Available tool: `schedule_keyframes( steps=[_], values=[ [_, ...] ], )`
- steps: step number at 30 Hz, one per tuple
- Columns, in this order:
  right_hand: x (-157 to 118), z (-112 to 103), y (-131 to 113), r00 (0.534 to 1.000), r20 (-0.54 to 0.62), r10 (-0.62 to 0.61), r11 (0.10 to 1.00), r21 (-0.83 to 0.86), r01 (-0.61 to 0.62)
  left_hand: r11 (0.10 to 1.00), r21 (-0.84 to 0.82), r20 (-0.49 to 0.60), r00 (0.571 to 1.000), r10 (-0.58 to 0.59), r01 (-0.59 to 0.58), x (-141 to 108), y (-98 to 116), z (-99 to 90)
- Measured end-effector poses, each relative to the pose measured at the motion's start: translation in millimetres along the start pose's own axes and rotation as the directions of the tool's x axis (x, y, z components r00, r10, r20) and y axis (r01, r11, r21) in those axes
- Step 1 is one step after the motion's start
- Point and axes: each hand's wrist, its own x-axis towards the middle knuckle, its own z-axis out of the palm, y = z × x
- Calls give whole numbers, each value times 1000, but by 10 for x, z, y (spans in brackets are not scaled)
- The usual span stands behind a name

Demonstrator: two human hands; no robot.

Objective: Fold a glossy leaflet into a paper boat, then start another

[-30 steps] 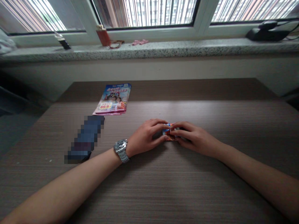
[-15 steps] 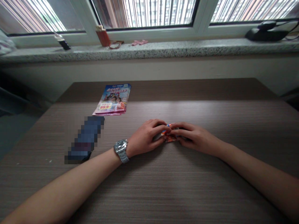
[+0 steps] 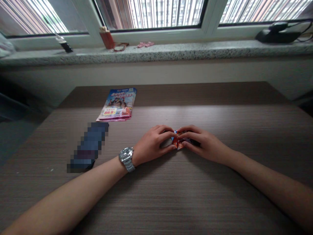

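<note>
A small folded piece of glossy printed paper [image 3: 179, 144], mostly orange-red with bits of blue and white, rests on the wooden table between my hands. My left hand [image 3: 154, 142] pinches its left side, thumb at the near edge and fingertips at the far edge. From the other side my right hand [image 3: 206, 142] grips it in the same manner, fingertips almost meeting those of the left. Fingers cover much of the paper, so its full shape is hidden. A silver metal watch [image 3: 126, 158] circles my left wrist.
A stack of colourful flyers [image 3: 118, 103] lies at the table's [image 3: 220, 195] back left. Nearer stands a pixelated dark flat object [image 3: 89, 147]. On the stone windowsill [image 3: 186, 54] are a red container [image 3: 107, 39], pink items [image 3: 145, 44] and a black device [image 3: 278, 33] with cables.
My fingers have shifted slightly along the paper. It looks narrower and more folded between the fingertips, and both thumbs have come closer together.
</note>
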Motion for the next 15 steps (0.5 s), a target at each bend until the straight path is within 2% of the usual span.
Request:
schedule_keyframes(
  steps=[6,15],
  values=[
    [56,27,-48,996,-33,88,995,43,-86,1000,9,-21,1000,5,-5,7,6,11],
    [75,26,-55,993,-26,114,990,90,-111,1000,6,-21,1000,0,0,4,-2,19]
  ],
)
